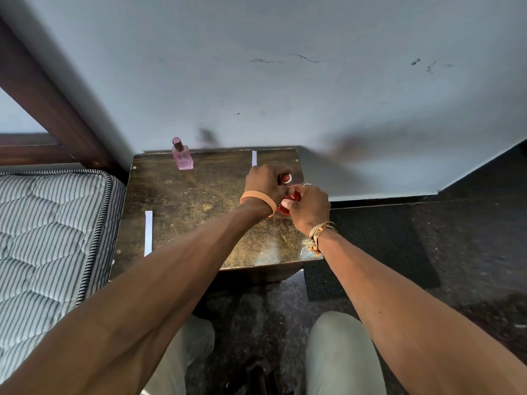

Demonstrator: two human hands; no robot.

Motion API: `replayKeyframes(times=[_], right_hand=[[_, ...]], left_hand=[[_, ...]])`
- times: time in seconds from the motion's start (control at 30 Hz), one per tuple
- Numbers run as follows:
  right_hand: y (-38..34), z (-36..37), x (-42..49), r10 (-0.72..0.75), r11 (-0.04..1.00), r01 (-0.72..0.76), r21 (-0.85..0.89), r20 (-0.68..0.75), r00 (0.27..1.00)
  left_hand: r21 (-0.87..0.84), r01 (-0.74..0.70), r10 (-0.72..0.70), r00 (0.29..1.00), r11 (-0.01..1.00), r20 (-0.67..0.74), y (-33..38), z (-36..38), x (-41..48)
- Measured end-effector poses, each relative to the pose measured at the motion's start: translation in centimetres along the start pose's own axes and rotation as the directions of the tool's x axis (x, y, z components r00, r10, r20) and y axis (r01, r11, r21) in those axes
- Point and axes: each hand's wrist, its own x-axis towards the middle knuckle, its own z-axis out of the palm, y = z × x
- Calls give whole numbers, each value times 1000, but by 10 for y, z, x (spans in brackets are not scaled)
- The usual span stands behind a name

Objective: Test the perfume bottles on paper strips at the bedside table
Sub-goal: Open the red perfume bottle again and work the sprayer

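While both hands close on it, the red perfume bottle (288, 201) sits over the right part of the bedside table (185, 201), its long axis close to upright and leaning a little, with the silver-ringed cap end toward the wall. Only slivers of red glass show between the fingers, so its full shape, and whether its base touches the tabletop, cannot be told. The left hand (266, 182), with an orange band at the wrist, has its fingers curled over the cap end. The right hand (309, 208), with a woven bracelet at the wrist, wraps its fingers round the lower body, thumb pressed on the glass. The fingertips of both hands are mostly hidden behind the knuckles.

A pink perfume bottle (182, 155) stands upright near the far left corner, cap up, well apart from the hands. One paper strip (148, 232) lies along the table's left edge, pointing toward the wall. A second paper strip (254, 158) lies at the far edge, its near end covered by the left hand. A striped mattress (48, 223) is just beside the table on the left.
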Motion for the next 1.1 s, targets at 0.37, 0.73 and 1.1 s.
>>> replayKeyframes(times=[0.37, 0.73, 1.1], right_hand=[[1, -1, 0, 32, 999, -33, 22, 20, 999], [1, -1, -1, -10, 999, 11, -35, 21, 1000], [1, -1, -1, -24, 999, 24, -22, 13, 1000]], left_hand=[[310, -246, 158, 947, 918, 281, 11, -11, 14], [226, -216, 179, 968, 950, 175, -1, -6, 9], [166, -136, 127, 990, 977, 64, -1, -1, 9]])
